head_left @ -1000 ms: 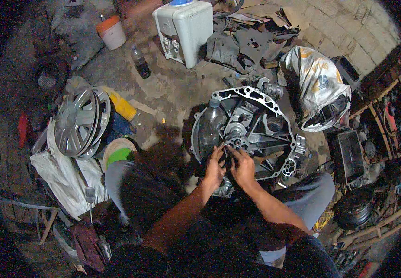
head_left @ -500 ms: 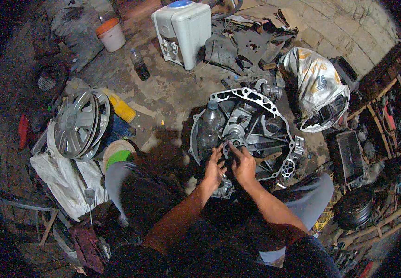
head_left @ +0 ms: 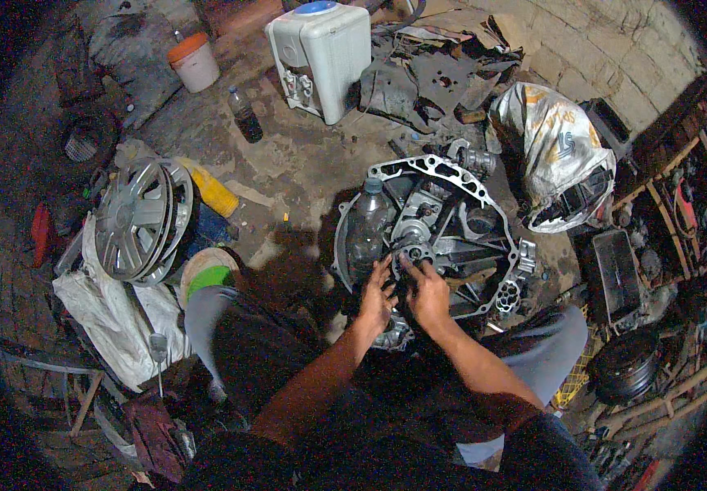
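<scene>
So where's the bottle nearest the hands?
The head view shows the bottle at the left side of the metal housing, just beyond the left hand.

Two hands [head_left: 429, 296], one housing [head_left: 456, 246] and two clear bottles [head_left: 367, 229] show.

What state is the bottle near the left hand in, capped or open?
Capped: a grayish cap covers the neck of the bottle. How full it is, I cannot tell.

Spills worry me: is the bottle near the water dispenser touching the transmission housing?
Apart: the head view shows floor between the bottle and the transmission housing.
</scene>
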`<state>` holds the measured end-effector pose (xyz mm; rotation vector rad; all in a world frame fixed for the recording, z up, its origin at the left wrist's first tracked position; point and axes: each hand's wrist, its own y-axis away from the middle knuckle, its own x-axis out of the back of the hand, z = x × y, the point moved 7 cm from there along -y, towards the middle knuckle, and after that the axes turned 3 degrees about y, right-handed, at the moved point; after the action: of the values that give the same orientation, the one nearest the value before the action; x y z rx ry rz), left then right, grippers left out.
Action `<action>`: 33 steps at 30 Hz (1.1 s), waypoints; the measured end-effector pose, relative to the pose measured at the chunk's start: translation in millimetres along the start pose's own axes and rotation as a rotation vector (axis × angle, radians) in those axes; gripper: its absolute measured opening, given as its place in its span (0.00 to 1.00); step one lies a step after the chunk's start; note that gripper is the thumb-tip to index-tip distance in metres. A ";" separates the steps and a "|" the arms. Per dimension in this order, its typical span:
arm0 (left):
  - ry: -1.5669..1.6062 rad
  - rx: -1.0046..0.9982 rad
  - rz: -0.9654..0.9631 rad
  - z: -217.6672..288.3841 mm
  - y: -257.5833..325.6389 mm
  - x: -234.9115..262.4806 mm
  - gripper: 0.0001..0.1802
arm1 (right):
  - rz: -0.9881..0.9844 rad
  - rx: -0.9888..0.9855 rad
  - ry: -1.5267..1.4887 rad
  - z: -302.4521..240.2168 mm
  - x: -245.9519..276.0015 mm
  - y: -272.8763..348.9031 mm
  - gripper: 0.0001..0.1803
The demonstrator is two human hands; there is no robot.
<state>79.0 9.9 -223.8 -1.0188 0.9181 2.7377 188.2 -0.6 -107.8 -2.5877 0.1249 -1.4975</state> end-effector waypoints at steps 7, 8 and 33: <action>-0.029 -0.006 -0.027 4.0 4.8 -3.3 0.36 | -0.061 0.038 0.054 -2.4 -8.8 3.9 0.38; -0.031 -0.006 -0.026 3.6 4.5 -2.0 0.36 | -0.067 0.039 0.065 -0.7 -12.6 4.6 0.38; -0.021 -0.016 0.063 15.4 16.9 -11.6 0.30 | -0.088 -0.009 -0.046 -4.1 0.8 -5.8 0.28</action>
<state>74.6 6.3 -198.8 -0.9787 0.9425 2.8063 185.1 4.6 -104.2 -2.6650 0.0129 -1.4666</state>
